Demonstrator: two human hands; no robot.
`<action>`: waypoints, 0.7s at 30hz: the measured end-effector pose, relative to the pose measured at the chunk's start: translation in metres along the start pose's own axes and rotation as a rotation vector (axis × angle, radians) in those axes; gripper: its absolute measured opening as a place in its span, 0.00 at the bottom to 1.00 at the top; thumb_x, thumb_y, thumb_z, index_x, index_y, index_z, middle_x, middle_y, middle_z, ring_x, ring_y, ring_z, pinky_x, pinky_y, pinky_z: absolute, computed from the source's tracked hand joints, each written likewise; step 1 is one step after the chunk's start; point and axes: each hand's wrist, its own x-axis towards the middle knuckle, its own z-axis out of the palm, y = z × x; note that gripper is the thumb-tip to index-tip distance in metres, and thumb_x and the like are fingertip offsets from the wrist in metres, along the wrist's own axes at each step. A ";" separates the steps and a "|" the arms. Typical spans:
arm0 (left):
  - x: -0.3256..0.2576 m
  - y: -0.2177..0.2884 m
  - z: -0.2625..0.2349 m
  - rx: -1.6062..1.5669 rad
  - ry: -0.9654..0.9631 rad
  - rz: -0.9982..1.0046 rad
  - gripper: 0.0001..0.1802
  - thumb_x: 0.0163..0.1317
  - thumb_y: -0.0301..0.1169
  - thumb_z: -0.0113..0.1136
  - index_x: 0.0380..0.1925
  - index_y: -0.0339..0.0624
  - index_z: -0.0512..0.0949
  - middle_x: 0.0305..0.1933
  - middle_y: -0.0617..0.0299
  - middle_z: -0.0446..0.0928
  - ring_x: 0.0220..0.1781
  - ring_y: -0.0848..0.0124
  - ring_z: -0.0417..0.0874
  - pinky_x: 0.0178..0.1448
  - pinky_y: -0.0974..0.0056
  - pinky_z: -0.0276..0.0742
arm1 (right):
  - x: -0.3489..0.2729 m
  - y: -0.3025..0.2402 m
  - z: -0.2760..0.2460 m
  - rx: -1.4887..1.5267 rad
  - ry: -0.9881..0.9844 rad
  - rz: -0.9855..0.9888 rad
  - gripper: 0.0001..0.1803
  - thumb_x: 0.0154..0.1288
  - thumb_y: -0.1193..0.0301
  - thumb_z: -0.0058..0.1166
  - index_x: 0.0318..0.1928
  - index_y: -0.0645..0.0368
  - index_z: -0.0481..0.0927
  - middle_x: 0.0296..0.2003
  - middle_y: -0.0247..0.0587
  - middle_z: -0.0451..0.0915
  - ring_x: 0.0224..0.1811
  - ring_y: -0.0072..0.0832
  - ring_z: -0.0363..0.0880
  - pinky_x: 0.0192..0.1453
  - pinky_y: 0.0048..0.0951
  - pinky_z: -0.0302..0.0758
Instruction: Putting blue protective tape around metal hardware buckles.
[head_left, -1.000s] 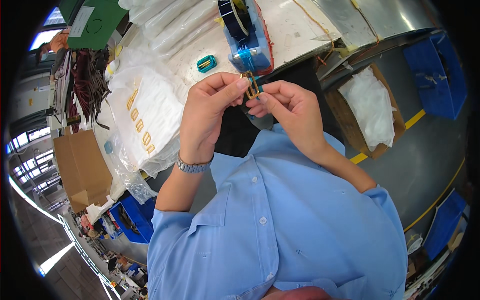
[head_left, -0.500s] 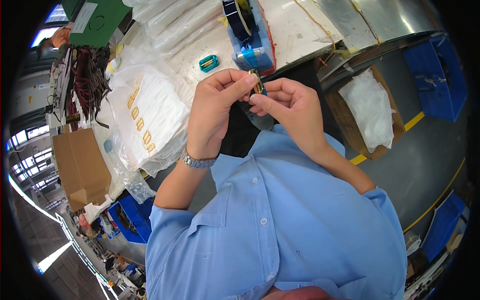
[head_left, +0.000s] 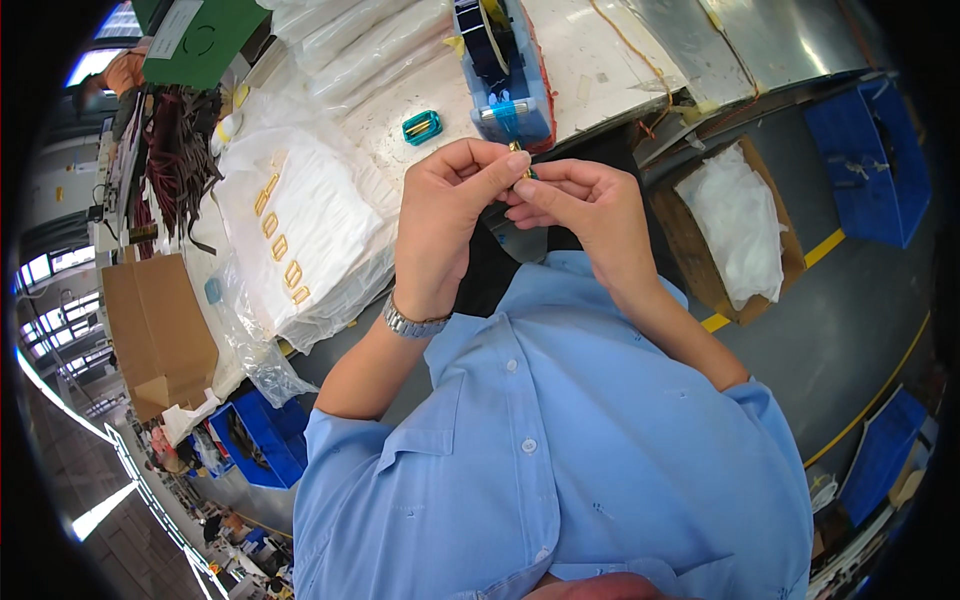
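Pinches a gold-coloured buckle [head_left: 515,147] between the thumb and index finger of the left hand [head_left: 445,215], just in front of a blue tape dispenser [head_left: 540,125]. Closes the fingertips of the right hand [head_left: 600,215] on the lower end of the same buckle, right beside the left thumb. Covers most of the buckle this way, leaving only small gold bits in sight near the front edge of the white surface [head_left: 590,95].

Has a dark blue tape roll [head_left: 478,45] mounted in the dispenser and a strip of shiny blue film [head_left: 506,120] at its near end. Has a small teal piece [head_left: 422,127] with gold bars in it on the surface, to the left of the dispenser. Further left, has a row of gold frames [head_left: 280,247] laid out on a stack of white sheets [head_left: 345,215], next to a crumpled clear plastic bag [head_left: 265,370].

Wears a metal wristwatch [head_left: 415,325] on the left wrist and a light blue shirt [head_left: 600,450]. To the right, has an open cardboard box [head_left: 690,258] on the floor, filled with white plastic [head_left: 735,220], near a blue bin [head_left: 865,160].
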 end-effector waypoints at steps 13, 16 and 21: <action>0.004 -0.021 -0.007 0.022 -0.043 -0.015 0.12 0.76 0.31 0.65 0.49 0.34 0.90 0.35 0.69 0.85 0.33 0.84 0.76 0.38 0.75 0.71 | -0.008 -0.010 0.000 -0.008 -0.024 0.036 0.17 0.73 0.73 0.67 0.54 0.75 0.85 0.42 0.53 0.91 0.41 0.31 0.93 0.48 0.29 0.90; 0.008 -0.022 -0.003 -0.053 -0.077 -0.023 0.11 0.75 0.31 0.65 0.46 0.34 0.90 0.32 0.70 0.84 0.31 0.84 0.75 0.36 0.75 0.70 | -0.008 -0.013 0.000 0.008 -0.033 0.054 0.16 0.73 0.72 0.67 0.53 0.75 0.85 0.42 0.53 0.91 0.41 0.31 0.93 0.48 0.30 0.91; 0.006 -0.025 -0.002 -0.118 -0.064 -0.070 0.11 0.75 0.31 0.64 0.43 0.35 0.90 0.30 0.69 0.84 0.29 0.84 0.75 0.33 0.75 0.68 | -0.008 -0.017 0.002 -0.039 -0.043 0.077 0.13 0.74 0.74 0.66 0.50 0.75 0.85 0.41 0.52 0.91 0.41 0.30 0.92 0.48 0.29 0.90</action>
